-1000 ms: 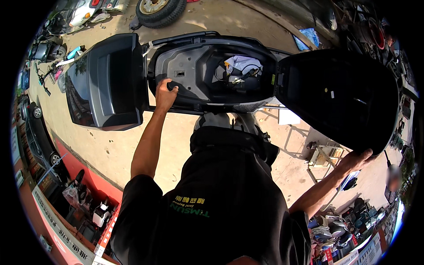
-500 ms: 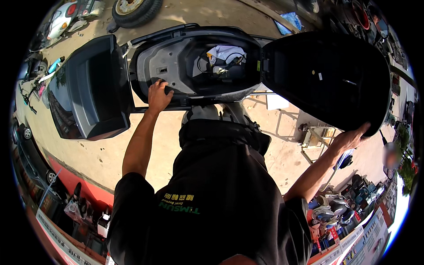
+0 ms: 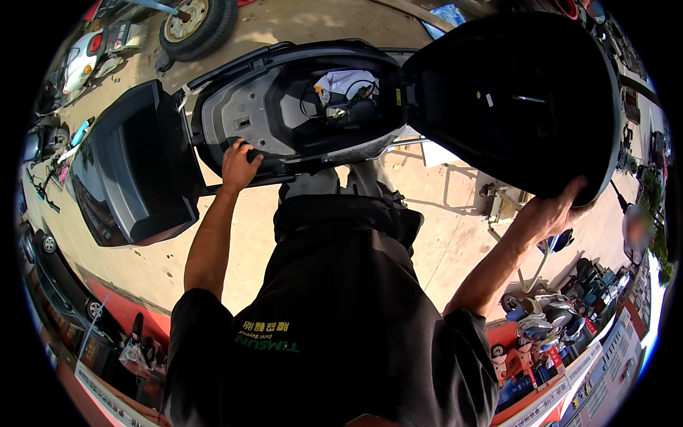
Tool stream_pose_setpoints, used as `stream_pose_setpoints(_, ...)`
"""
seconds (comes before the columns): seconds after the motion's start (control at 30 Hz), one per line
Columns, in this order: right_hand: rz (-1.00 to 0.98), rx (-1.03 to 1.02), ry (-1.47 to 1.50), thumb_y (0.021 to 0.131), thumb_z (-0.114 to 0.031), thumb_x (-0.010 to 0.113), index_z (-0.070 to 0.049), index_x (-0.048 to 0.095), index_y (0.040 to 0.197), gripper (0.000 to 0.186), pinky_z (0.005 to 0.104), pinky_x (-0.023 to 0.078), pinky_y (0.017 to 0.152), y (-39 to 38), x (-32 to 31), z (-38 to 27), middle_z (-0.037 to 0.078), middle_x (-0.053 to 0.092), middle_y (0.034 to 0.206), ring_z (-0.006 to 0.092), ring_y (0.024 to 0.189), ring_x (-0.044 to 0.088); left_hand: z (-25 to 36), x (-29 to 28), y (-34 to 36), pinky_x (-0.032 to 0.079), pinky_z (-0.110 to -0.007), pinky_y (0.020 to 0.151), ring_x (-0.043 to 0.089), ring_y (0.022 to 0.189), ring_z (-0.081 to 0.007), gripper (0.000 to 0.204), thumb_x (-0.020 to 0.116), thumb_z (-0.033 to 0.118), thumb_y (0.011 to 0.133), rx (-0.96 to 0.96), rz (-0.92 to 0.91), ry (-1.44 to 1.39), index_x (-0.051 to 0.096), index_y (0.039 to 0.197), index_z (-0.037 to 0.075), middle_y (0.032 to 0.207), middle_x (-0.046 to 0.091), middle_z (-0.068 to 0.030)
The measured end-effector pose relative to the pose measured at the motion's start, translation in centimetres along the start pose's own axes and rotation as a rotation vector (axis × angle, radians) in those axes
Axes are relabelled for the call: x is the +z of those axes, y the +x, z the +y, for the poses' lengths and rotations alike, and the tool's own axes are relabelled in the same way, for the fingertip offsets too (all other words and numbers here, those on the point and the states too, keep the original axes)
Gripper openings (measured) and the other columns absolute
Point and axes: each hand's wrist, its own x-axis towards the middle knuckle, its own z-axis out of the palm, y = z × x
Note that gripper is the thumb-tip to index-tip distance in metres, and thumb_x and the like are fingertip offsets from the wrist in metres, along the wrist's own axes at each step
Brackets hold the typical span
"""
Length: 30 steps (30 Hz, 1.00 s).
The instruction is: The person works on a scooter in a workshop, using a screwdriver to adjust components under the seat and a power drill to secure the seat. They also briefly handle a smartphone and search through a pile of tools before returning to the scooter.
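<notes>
A scooter's black seat (image 3: 514, 114) stands hinged open on the right, its dark underside showing. My right hand (image 3: 569, 203) is closed round the seat's near outer edge, with part of the fingers hidden. Left of the hinge lies the open under-seat storage bin (image 3: 267, 92), grey and black inside. A crumpled white cloth or bag (image 3: 346, 82) and a dark cable (image 3: 306, 103) lie in its deep part. My left hand (image 3: 240, 165) rests at the bin's near left rim, fingers curled over it.
A dark tail box (image 3: 153, 164) adjoins the bin's left end. Beyond stand a loose wheel (image 3: 191, 28) and a white scooter (image 3: 85, 60). A metal frame (image 3: 509, 206) is under the seat's near side. Several parked scooters (image 3: 551, 320) stand at lower right.
The whole view has tilted and shifted slightly. The seat looks a little larger and higher, with my right hand still on its edge. My left hand stays at the bin's rim.
</notes>
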Motion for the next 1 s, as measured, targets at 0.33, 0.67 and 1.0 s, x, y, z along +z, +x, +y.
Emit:
stream_pose_setpoints(0.33,0.107,-0.056,0.149,0.093,-0.025,0.082,-0.007,0.046,0.155,0.074,0.0428,0.062,0.105,-2.0,0.6,4.9,0.018,0.052,0.154,0.0347,0.132,0.06,0.8,-1.8,0.5,0.036,-0.051,0.12,0.046,0.142,-0.0465,0.07,0.091,0.04,0.074,-0.002,-0.222,0.055,0.07,0.132,0.007,0.162,0.039,-0.0271)
stream_pose_setpoints(0.67,0.167,0.155,0.227,0.09,-0.031,0.085,-0.002,0.044,0.154,0.082,0.0468,0.06,0.108,0.4,-0.6,12.8,0.023,0.049,0.155,0.038,0.132,0.06,1.9,-2.1,1.4,0.043,-0.052,0.115,0.052,0.136,-0.0487,0.068,0.092,0.036,0.073,-0.032,-0.241,0.058,0.07,0.131,0.006,0.16,0.041,-0.03)
stream_pose_setpoints(1.0,0.22,0.263,0.23,0.087,-0.025,0.087,0.001,0.039,0.155,0.087,0.0495,0.053,0.116,1.9,1.1,16.0,0.025,0.046,0.156,0.0398,0.136,0.056,2.4,-1.8,1.3,0.042,-0.051,0.116,0.05,0.138,-0.0482,0.068,0.094,0.032,0.072,-0.08,-0.236,0.025,0.07,0.131,0.008,0.16,0.041,-0.0299)
